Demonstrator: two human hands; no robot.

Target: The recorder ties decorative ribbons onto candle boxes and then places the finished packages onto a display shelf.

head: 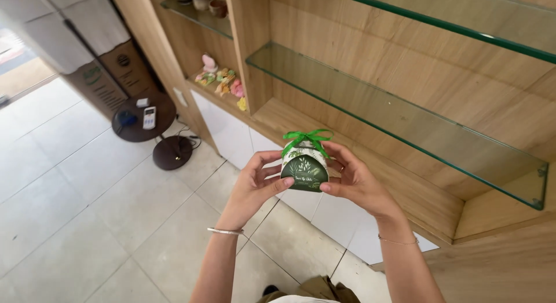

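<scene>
Gift box [304, 169] pinched between left hand [255, 184] and right hand [354, 181]; bow [307, 140] above grip. Likely light, crushable card: hold by side walls.

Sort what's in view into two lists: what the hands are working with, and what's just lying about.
In hand:
- small gift box with leaf print and green ribbon bow
- left hand and right hand, both gripping the box

Lying about:
- small figurines on the wooden shelf
- glass shelf
- cups on the upper glass shelf
- round side table with a remote control
</scene>
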